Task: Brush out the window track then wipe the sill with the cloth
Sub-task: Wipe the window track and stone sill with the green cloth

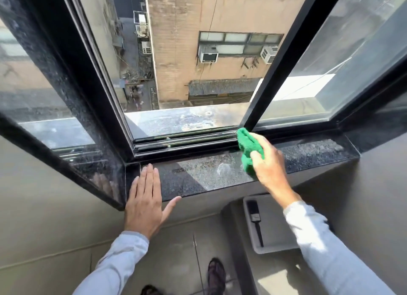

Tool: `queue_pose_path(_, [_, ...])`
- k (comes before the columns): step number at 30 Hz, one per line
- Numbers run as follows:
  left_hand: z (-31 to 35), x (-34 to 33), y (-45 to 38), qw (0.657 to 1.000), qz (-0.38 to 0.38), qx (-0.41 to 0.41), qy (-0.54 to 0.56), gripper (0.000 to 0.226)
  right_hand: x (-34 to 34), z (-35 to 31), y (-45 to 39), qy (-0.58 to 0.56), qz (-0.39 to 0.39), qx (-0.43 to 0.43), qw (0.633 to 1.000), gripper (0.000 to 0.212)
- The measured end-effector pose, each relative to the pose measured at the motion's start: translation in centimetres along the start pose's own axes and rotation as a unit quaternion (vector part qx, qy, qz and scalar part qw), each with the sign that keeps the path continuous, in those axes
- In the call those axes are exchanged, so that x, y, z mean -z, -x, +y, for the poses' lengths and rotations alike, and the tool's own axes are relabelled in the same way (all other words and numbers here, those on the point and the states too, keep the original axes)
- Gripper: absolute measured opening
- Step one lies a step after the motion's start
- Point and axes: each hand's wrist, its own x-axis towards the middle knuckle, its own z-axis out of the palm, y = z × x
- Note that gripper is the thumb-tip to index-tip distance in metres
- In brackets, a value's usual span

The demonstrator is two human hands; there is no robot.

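A green cloth (247, 143) is bunched in my right hand (267, 164), pressed where the window track (182, 141) meets the black sash frame (277, 59). The cloth's lower part hangs over the dark speckled stone sill (198, 173). My left hand (145, 201) lies flat, fingers apart, on the sill's left end near the corner. A black-handled brush (255, 219) rests in a grey tray (275, 241) below the sill, to the right.
The sliding window stands open in the middle, with a sheer drop to an alley and a tan building outside. Fixed glass panes flank both sides. The tray sits on a low grey ledge (237, 239). Tiled floor and my sandalled feet (217, 275) are below.
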Motion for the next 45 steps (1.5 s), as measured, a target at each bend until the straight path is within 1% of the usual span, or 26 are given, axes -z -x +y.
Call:
queue_pose_path(1, [0.3,-0.1,-0.2,1.000,0.000,-0.004,-0.001,0.098,1.2,1.2,1.2,-0.039,0.063,-0.037,0.997,0.057])
queue_pose_path(2, [0.5,-0.2,-0.4,1.000,0.003,-0.012,-0.006,0.098,2.3,2.4,2.1,-0.050,0.114,-0.056,0.991,0.056])
queue_pose_path(4, [0.7,-0.3,-0.8,0.999,0.004,-0.032,-0.022,0.098,3.4,4.7,3.0,-0.039,0.171,-0.101,0.979,0.052])
queue_pose_path(6, [0.5,-0.2,-1.2,0.998,0.004,-0.048,-0.038,0.099,2.9,6.4,2.5,-0.039,0.175,-0.172,0.969,0.050])
queue_pose_path(8, [0.1,-0.3,-1.3,0.997,0.001,-0.056,-0.050,0.100,0.9,6.4,1.6,-0.024,0.131,-0.211,0.968,0.051])
queue_pose_path(11, [-0.1,-0.7,-1.6,0.997,-0.001,-0.051,-0.052,0.105,-3.9,3.8,1.5,0.021,0.053,-0.172,0.984,0.060])
queue_pose_path(14, [0.1,-0.7,-1.7,0.998,-0.003,-0.046,-0.052,0.111,-8.7,-0.7,2.8,0.055,-0.043,-0.085,0.994,0.061])
queue_pose_path(16, [0.3,-0.7,-1.7,0.998,0.000,-0.041,-0.046,0.114,-11.5,-3.7,3.9,0.072,-0.123,-0.020,0.990,0.061])
queue_pose_path(18, [0.3,-0.7,-1.8,0.999,0.001,-0.034,-0.038,0.117,-13.5,-5.7,5.3,0.101,-0.177,0.052,0.978,0.059])
queue_pose_path(20, [0.2,-0.9,-1.8,0.999,0.005,-0.034,-0.034,0.119,-13.6,-5.6,6.7,0.126,-0.188,0.145,0.963,0.057])
queue_pose_path(22, [0.1,-1.0,-1.8,0.999,0.008,-0.037,-0.036,0.121,-12.3,-3.4,7.3,0.151,-0.180,0.250,0.939,0.056])
queue_pose_path(23, [0.1,-1.0,-1.8,0.999,0.006,-0.039,-0.036,0.122,-11.2,-1.6,7.3,0.164,-0.173,0.285,0.928,0.056])
queue_pose_path(24, [0.1,-1.0,-1.8,0.999,0.006,-0.039,-0.036,0.124,-9.8,0.5,6.9,0.182,-0.165,0.302,0.921,0.055])
queue_pose_path(26, [0.1,-1.1,-1.9,0.999,0.005,-0.039,-0.034,0.128,-6.3,5.1,5.3,0.231,-0.146,0.284,0.919,0.055])
queue_pose_path(27, [0.0,-1.2,-1.9,0.999,0.003,-0.039,-0.034,0.130,-4.4,7.2,4.2,0.252,-0.136,0.254,0.924,0.056])
queue_pose_path(29, [0.2,-1.2,-1.9,0.999,0.000,-0.034,-0.034,0.133,-1.7,10.0,2.2,0.276,-0.102,0.155,0.943,0.056])
queue_pose_path(30, [0.2,-1.1,-1.9,0.999,-0.004,-0.030,-0.034,0.133,-1.5,10.2,1.6,0.282,-0.079,0.096,0.951,0.056])
queue_pose_path(32, [0.3,-0.9,-1.8,0.999,-0.009,-0.025,-0.029,0.134,-3.3,8.4,1.3,0.283,-0.020,-0.011,0.959,0.053])
queue_pose_path(33, [0.4,-0.8,-1.7,0.999,-0.010,-0.025,-0.024,0.135,-4.8,6.7,1.6,0.278,0.007,-0.043,0.960,0.051])
queue_pose_path(34, [0.5,-0.7,-1.7,0.999,-0.010,-0.025,-0.020,0.135,-6.4,4.9,2.1,0.270,0.024,-0.052,0.961,0.051])
queue_pose_path(36, [0.5,-0.4,-1.6,1.000,-0.008,-0.023,-0.017,0.137,-9.3,0.9,3.3,0.246,0.009,-0.021,0.969,0.052])
queue_pose_path(39, [0.5,-0.2,-1.6,1.000,-0.021,-0.019,-0.008,0.140,-12.8,-4.6,4.9,0.199,-0.056,0.019,0.978,0.061])
queue_pose_path(41, [0.6,0.1,-1.7,0.999,-0.034,-0.013,-0.003,0.137,-14.4,-7.3,6.1,0.177,-0.106,0.057,0.977,0.061])
queue_pose_path(42, [0.7,0.3,-1.6,0.999,-0.036,-0.012,-0.001,0.128,-15.0,-8.2,6.6,0.167,-0.132,0.083,0.973,0.059])
queue_pose_path(44, [0.9,0.4,-1.6,1.000,-0.011,-0.006,0.001,0.093,-15.4,-8.8,7.3,0.157,-0.178,0.134,0.962,0.060])
queue_pose_path(45, [0.9,0.6,-1.6,1.000,-0.005,0.002,0.004,0.081,-15.2,-8.6,7.5,0.157,-0.192,0.158,0.956,0.061])
